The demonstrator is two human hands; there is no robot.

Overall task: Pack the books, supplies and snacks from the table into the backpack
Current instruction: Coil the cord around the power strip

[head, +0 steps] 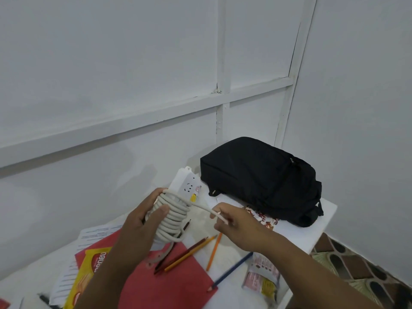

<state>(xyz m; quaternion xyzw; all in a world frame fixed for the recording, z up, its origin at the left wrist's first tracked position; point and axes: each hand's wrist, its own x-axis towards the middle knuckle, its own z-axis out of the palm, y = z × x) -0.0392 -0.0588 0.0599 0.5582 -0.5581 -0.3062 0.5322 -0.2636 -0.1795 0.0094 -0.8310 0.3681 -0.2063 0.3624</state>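
Observation:
A black backpack (260, 179) lies closed on the far right of the white table (323, 217). My left hand (138, 221) grips a white power strip (186, 181) with its grey cable (172, 216) coiled around it, held above the table. My right hand (234, 221) pinches the loose stretch of that cable. Below lie a red book (174, 284), a yellow snack pack (89, 270), several coloured pencils (189, 253) and a small snack packet (263, 277).
White papers (98, 233) lie under the red book at the left. A patterned item (265, 219) peeks out beside the backpack. White walls close the back and right. Patterned floor tiles (356, 264) show beyond the table's right edge.

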